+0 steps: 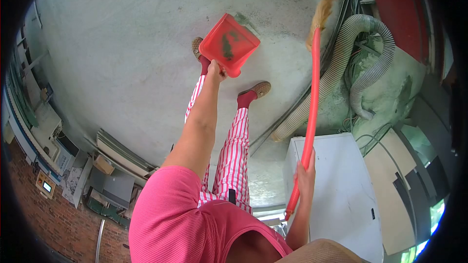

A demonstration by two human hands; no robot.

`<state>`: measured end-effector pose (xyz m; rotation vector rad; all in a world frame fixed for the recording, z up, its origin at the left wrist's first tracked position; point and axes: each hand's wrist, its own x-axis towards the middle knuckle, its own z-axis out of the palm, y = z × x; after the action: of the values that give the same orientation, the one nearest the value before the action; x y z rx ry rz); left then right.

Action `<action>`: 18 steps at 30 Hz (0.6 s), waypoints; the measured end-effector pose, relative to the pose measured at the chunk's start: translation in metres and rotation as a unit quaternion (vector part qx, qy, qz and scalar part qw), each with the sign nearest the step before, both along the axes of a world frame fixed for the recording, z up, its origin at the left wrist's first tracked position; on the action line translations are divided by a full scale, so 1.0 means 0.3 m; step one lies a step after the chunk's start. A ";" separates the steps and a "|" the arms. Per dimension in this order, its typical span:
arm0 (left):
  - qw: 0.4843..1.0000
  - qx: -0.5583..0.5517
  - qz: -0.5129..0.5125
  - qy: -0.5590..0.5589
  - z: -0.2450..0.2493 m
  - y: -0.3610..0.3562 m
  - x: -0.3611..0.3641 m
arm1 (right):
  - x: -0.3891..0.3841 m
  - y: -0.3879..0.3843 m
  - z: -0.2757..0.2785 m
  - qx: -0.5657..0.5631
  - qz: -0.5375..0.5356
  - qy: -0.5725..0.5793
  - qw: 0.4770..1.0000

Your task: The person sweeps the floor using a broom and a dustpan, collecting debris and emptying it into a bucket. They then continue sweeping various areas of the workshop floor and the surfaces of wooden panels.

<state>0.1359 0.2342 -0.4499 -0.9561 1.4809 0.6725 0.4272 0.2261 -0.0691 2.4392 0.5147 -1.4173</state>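
My left hand (217,70) grips a red dustpan (213,42) by its handle, holding it out over the floor between my feet. Dark greenish dust (226,47) lies inside the pan. A smear of similar dust (243,19) shows on the concrete just past the pan's upper edge. On the right, my right hand (306,175) is wrapped round the lower part of the long red handle of a broom (314,87). The broom's tan bristles (321,15) are at the far end, well to the right of the dustpan and apart from it.
A ribbed grey hose (336,58) and dark cables (347,0) run along the floor at right. A white cabinet (341,185) stands beside my right arm. Boards (122,151) and machinery lie at left, before a brick wall (68,229). Concrete floor (117,53) spreads ahead.
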 end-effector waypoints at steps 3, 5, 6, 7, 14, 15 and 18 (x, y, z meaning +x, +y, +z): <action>0.999 0.029 0.041 -0.012 0.023 -0.028 0.014 | -0.035 -0.034 -0.117 0.023 -0.107 0.109 0.988; 0.998 0.031 0.056 -0.013 0.013 -0.038 0.029 | -0.103 -0.083 -0.153 -0.004 -0.112 0.147 0.983; 0.997 0.034 0.071 -0.015 0.008 -0.048 0.034 | -0.125 -0.113 -0.158 -0.008 -0.112 0.146 0.983; 0.997 0.032 0.072 -0.016 0.001 -0.053 0.033 | -0.142 -0.142 -0.155 -0.025 -0.096 0.164 0.982; 0.998 0.018 0.064 -0.008 -0.005 -0.051 0.021 | -0.228 -0.164 0.035 -0.125 -0.082 0.257 0.955; 0.998 0.001 0.067 0.002 -0.011 -0.055 0.018 | -0.223 -0.159 0.069 -0.141 -0.116 0.282 0.942; 0.997 0.004 0.077 -0.024 -0.011 -0.068 -0.001 | -0.180 -0.164 0.151 -0.127 -0.075 0.259 0.954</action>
<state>0.1355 0.2138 -0.4533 -1.0821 1.3703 0.7603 0.3732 0.1769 -0.0238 1.9287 0.2289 -2.0589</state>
